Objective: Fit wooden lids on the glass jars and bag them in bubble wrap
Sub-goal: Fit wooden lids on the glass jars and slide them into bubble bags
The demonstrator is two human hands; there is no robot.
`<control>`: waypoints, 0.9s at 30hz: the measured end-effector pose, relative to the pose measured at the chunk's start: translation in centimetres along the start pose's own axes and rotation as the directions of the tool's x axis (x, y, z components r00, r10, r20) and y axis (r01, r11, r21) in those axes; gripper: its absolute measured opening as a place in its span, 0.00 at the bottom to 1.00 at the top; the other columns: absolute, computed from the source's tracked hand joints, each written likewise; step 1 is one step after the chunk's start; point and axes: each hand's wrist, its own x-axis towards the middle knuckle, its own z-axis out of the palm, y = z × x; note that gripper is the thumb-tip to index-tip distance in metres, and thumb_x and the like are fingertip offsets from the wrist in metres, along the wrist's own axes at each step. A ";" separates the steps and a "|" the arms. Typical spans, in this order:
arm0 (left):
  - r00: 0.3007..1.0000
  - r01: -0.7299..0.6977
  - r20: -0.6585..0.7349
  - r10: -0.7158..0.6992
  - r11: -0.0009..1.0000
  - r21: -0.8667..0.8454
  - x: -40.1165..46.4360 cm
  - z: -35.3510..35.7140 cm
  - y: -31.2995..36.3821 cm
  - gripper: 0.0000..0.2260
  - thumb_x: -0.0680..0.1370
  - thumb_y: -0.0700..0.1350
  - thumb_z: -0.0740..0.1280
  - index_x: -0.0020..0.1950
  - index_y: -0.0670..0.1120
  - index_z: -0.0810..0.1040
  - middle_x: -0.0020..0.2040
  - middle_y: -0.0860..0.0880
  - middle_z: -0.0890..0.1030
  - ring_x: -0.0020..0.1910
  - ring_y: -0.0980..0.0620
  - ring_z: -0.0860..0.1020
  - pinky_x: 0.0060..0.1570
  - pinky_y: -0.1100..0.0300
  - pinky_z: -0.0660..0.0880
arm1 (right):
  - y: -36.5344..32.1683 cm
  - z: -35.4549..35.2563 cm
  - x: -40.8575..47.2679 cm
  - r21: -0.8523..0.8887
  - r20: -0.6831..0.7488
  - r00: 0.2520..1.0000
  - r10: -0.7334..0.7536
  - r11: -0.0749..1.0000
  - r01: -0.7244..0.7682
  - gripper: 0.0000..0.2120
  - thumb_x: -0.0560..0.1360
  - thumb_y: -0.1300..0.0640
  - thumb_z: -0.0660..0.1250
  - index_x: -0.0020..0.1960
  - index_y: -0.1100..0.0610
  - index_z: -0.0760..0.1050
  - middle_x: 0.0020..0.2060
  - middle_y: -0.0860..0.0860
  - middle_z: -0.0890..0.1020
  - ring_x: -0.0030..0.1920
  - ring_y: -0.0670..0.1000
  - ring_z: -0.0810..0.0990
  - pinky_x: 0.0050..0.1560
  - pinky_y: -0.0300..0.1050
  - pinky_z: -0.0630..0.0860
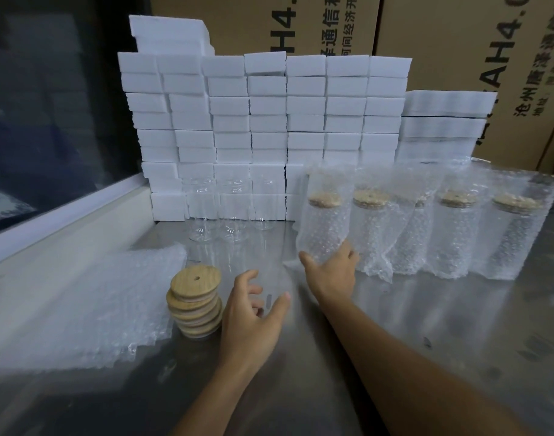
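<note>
My right hand (332,265) is setting the bagged jar (324,221) down, fingers wrapped low. My left hand (253,306) is curling around a bare jar (269,272). Clear glass is slippery; one nudge could be toppling the lid stack (195,302).

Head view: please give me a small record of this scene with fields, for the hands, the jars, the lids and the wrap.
left hand: fingers curled round a bare glass jar near the lid stack
right hand: holds the base of the leftmost bagged jar
bagged jars: five in a row on the right, each with a wooden lid inside bubble wrap
bare jars: several, no lids, in front of the white foam blocks
wooden lids: one stack, left of the left hand
bubble wrap bags: flat pile at far left
surface: metal table
</note>
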 end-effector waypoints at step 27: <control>0.994 0.065 -0.081 -0.067 0.997 -0.036 0.6 0.6 0.8 0.09 0.71 0.48 0.73 0.46 0.56 0.74 0.35 0.56 0.80 0.31 0.62 0.77 0.35 0.63 0.72 | -1.0 2.8 -1.7 0.119 0.193 0.969 -0.155 0.984 0.134 0.18 0.70 0.54 0.72 0.27 0.53 0.67 0.21 0.45 0.72 0.27 0.45 0.73 0.32 0.42 0.70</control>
